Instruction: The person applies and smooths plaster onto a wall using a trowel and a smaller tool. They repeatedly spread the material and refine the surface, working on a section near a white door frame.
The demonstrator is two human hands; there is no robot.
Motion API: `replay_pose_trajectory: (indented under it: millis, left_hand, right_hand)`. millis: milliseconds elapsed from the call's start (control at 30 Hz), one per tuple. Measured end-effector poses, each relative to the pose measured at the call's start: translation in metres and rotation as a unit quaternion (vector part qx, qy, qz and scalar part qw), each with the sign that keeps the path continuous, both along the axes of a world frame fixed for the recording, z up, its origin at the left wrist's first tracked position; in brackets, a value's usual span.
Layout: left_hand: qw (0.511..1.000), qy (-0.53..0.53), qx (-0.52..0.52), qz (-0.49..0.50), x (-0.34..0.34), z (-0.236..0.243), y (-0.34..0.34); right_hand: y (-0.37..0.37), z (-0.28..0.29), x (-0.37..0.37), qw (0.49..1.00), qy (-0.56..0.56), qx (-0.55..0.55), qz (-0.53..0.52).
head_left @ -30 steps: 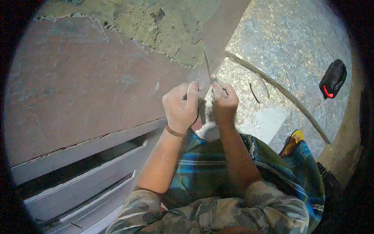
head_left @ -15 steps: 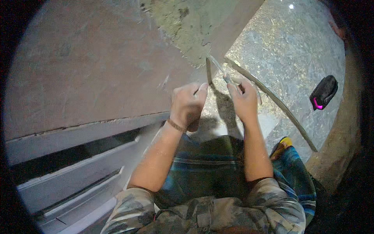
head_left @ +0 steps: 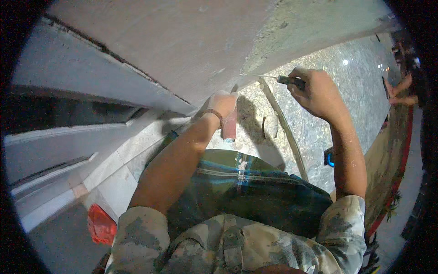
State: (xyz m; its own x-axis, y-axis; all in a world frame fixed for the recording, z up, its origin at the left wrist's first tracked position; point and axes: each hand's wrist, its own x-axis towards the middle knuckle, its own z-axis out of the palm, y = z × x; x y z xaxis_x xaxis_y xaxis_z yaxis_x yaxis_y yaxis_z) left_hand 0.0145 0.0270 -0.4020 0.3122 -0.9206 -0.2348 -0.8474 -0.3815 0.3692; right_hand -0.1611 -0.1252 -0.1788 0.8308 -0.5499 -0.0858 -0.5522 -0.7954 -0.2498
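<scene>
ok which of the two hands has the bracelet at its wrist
The left hand, close to the wall: a brown bracelet circles its wrist. The right hand, holding the dark-handled tool, shows a bare wrist.

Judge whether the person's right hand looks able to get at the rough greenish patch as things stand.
Probably yes: the right hand grips a dark-handled tool that points toward the lower end of the rough greenish patch, and nothing visible blocks the way, though depth is unclear.
</scene>
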Motion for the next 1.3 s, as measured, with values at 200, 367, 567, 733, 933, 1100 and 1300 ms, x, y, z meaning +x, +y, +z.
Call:
replay_pose_trajectory:
  millis: [200, 367, 567, 733, 933, 1100, 1300]
  left_hand:
    - [0.869, 0.384, -0.082, 0.300, -0.006, 0.002, 0.006]
    - [0.937, 0.212, -0.094, 0.262, -0.005, -0.007, -0.004]
    - [0.986, 0.067, -0.008, 0.150, -0.017, -0.016, -0.001]
    - [0.952, 0.164, -0.017, 0.257, -0.019, -0.040, 0.002]
    - [0.741, 0.349, -0.215, 0.532, -0.018, -0.125, -0.003]
    - [0.686, 0.403, -0.249, 0.552, -0.019, -0.132, -0.005]
    - [0.521, 0.532, -0.290, 0.601, -0.028, -0.052, -0.004]
  right_hand:
    - [0.002, -0.008, 0.031, 0.993, 0.032, -0.082, 0.083]
    - [-0.001, 0.002, 0.027, 0.995, 0.007, -0.089, 0.052]
    - [-0.002, 0.005, 0.024, 0.996, 0.010, -0.072, 0.042]
    - [0.009, -0.008, 0.034, 0.990, 0.043, -0.094, 0.091]
    - [0.013, -0.015, 0.018, 0.994, 0.017, -0.097, 0.042]
    - [0.000, -0.043, 0.007, 0.975, -0.121, -0.149, 0.108]
    - [0.006, -0.005, 0.005, 0.989, -0.073, -0.110, 0.073]
